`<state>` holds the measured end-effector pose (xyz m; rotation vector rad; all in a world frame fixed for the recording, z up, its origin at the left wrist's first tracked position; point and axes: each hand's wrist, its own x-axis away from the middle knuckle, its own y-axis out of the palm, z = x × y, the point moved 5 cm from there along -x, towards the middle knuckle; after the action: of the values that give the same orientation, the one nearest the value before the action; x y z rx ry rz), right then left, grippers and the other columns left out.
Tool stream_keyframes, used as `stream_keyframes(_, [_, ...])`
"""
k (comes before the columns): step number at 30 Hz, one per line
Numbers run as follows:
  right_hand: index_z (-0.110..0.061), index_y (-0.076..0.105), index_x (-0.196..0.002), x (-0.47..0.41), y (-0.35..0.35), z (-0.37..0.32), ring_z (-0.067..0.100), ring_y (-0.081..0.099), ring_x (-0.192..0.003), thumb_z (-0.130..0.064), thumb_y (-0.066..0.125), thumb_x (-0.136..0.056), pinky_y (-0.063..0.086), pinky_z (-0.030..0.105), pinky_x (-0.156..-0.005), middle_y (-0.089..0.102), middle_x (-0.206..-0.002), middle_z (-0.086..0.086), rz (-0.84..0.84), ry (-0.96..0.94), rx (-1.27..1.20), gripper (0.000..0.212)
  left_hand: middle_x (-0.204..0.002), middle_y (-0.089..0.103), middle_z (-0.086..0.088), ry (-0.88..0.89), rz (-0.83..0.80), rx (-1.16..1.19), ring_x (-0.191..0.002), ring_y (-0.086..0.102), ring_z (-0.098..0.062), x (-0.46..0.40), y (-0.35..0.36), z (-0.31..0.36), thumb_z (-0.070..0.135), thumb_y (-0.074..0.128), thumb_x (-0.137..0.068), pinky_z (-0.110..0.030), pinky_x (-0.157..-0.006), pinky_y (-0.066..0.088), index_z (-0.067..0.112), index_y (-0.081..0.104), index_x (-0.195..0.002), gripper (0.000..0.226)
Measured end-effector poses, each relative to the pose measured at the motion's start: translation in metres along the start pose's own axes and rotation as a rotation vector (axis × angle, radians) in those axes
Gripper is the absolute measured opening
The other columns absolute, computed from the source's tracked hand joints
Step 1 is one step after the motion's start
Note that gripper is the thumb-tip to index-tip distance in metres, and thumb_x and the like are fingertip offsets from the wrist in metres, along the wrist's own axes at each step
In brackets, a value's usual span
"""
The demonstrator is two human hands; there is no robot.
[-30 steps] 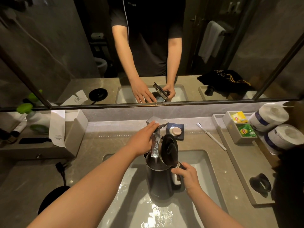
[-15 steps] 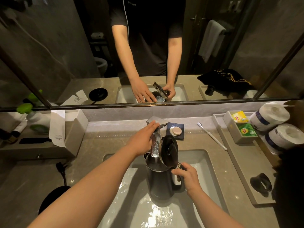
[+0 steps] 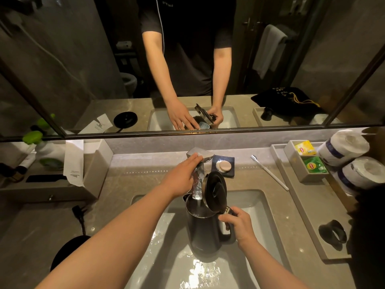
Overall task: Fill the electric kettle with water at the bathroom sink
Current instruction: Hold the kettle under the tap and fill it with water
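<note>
Kettle under faucet, lid open

Premises: a hotel-type bathroom. Evidence: a stone counter with an inset sink and faucet below a wide wall mirror; the mirror reflects a toilet and a hung towel. Guest supplies noted: soap dish, toothbrush, boxed tea bags, wrapped toilet paper rolls.
</note>
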<state>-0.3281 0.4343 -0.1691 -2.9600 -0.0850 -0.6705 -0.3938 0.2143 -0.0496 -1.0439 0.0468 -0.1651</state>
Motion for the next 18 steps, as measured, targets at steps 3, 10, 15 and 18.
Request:
stream_keyframes(3, [0.004, 0.062, -0.070, 0.000, 0.000, 0.000, 0.017, 0.054, -0.052, -0.027, 0.081, -0.047, 0.046, 0.036, -0.055, 0.056, -0.054, 0.005, 0.001, 0.001, 0.003, 0.043, -0.158, 0.015, 0.009, -0.011, -0.001, 0.004, -0.140, 0.025, -0.018, 0.000, 0.000, -0.001, 0.015, 0.053, -0.092, -0.040, -0.109, 0.030, 0.038, 0.018, -0.146, 0.069])
stream_keyframes(10, [0.004, 0.063, -0.070, 0.000, 0.001, -0.001, 0.017, 0.054, -0.050, -0.028, 0.080, -0.046, 0.046, 0.036, -0.056, 0.057, -0.053, 0.005, 0.001, 0.000, 0.013, 0.044, -0.156, 0.024, 0.006, -0.014, 0.052, 0.040, -0.139, 0.027, -0.018, -0.002, -0.007, 0.004, 0.008, 0.045, -0.091, -0.036, -0.109, 0.026, 0.031, 0.030, -0.145, 0.061])
stream_keyframes(15, [0.006, 0.062, -0.071, 0.000, 0.001, -0.002, 0.016, 0.054, -0.050, -0.029, 0.080, -0.045, 0.046, 0.036, -0.056, 0.056, -0.054, 0.007, 0.006, 0.003, 0.020, 0.048, -0.152, 0.033, 0.007, 0.009, 0.062, 0.042, -0.135, 0.034, -0.017, -0.004, -0.010, 0.009, 0.014, 0.045, -0.092, -0.033, -0.106, 0.029, 0.033, 0.037, -0.141, 0.053])
stream_keyframes(18, [0.009, 0.061, -0.074, 0.001, 0.001, -0.004, 0.015, 0.054, -0.050, -0.030, 0.080, -0.045, 0.046, 0.035, -0.054, 0.056, -0.056, 0.008, 0.010, -0.003, 0.021, 0.052, -0.151, 0.036, 0.006, 0.010, 0.053, 0.052, -0.133, 0.037, -0.019, -0.006, -0.013, 0.010, 0.011, 0.046, -0.091, -0.037, -0.106, 0.032, 0.032, 0.041, -0.140, 0.053])
